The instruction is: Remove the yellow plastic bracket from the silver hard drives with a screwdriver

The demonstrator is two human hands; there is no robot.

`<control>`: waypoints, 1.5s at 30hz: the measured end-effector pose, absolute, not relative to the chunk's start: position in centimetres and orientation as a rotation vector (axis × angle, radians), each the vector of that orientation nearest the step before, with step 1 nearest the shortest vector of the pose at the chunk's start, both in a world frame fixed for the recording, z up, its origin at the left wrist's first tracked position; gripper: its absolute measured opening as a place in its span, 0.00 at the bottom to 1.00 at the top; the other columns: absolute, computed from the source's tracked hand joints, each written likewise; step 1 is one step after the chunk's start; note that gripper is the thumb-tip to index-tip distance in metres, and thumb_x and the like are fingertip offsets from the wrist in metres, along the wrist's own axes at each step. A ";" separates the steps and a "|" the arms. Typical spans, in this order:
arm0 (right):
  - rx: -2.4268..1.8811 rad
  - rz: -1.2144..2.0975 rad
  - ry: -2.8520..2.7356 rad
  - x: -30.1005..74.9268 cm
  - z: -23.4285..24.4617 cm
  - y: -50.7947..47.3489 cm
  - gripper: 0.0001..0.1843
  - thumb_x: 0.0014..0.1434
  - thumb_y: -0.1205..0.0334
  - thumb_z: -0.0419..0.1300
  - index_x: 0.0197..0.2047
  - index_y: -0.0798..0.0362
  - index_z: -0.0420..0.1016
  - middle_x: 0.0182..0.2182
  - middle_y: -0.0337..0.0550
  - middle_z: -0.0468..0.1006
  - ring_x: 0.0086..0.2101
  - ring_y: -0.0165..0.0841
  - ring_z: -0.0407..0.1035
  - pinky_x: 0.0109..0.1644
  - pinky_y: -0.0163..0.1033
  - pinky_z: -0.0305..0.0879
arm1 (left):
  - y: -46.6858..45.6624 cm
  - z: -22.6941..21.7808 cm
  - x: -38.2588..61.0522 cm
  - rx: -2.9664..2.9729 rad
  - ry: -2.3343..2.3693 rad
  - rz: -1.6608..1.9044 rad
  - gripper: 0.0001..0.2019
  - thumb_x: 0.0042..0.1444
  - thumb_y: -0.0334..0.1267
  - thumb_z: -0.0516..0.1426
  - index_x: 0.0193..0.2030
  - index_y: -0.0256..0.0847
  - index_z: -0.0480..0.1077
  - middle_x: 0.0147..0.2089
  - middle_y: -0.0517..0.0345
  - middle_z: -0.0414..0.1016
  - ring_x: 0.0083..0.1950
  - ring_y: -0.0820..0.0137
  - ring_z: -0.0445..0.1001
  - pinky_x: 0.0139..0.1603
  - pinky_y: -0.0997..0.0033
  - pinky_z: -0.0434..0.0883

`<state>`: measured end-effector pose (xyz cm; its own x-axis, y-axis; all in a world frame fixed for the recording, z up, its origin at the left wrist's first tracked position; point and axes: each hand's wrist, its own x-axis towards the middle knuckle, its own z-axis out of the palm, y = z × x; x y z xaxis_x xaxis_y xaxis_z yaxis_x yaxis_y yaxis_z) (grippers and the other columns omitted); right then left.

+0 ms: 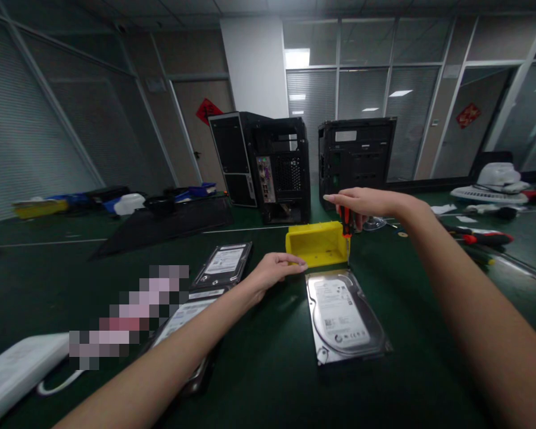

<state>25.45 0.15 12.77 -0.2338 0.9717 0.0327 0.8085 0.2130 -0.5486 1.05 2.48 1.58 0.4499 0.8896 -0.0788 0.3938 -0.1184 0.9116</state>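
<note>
My right hand (357, 202) grips a red-and-black screwdriver (347, 221), held upright with its shaft pointing down. The screwdriver's lower end is beside the right side of a yellow plastic bin (318, 262), close to the far right corner of a hard drive (339, 313). That drive lies flat, white label up, on the green table. My left hand (279, 269) is between the bin and the drive's far left corner, with thumb and index finger pinched together. Whatever is between those fingertips is too small to make out. Left of this hand lies another hard drive (224, 264).
More drives (185, 316) lie partly under my left forearm. Two black computer cases (279, 170) (357, 155) stand behind the bin. Pliers with red-and-black handles (485, 237) lie at right. A white box-shaped object (24, 369) with a cable sits near left; a pixelated patch hides something beside it.
</note>
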 end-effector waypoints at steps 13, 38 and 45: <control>-1.750 0.604 -2.115 26.0 12.9 -0.2 0.30 0.49 0.34 0.49 0.38 0.55 0.64 0.30 0.50 0.76 0.23 0.32 0.71 0.23 0.34 0.66 | 2.1 1.9 1.3 1.706 1.133 0.633 0.19 0.36 0.47 0.64 0.32 0.36 0.72 0.22 0.63 0.63 0.26 0.74 0.60 0.25 0.74 0.52; -1.753 0.647 -2.107 26.1 12.9 0.0 0.27 0.52 0.38 0.51 0.39 0.55 0.63 0.29 0.48 0.76 0.26 0.32 0.72 0.28 0.35 0.70 | 2.4 1.8 1.3 1.723 1.054 0.635 0.19 0.45 0.51 0.58 0.38 0.38 0.74 0.25 0.60 0.63 0.27 0.74 0.58 0.26 0.74 0.54; -1.744 0.686 -2.114 26.4 12.8 0.0 0.23 0.54 0.43 0.53 0.42 0.54 0.62 0.34 0.49 0.76 0.28 0.33 0.73 0.27 0.34 0.69 | 2.5 1.7 1.3 1.767 0.996 0.588 0.19 0.48 0.50 0.57 0.40 0.38 0.74 0.27 0.58 0.66 0.27 0.74 0.57 0.26 0.75 0.53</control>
<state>26.40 0.03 12.84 -0.2070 0.9766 -0.0590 0.8253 0.1418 -0.5466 1.28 2.48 1.70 0.5456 0.8365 -0.0510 0.3592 -0.1785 0.9160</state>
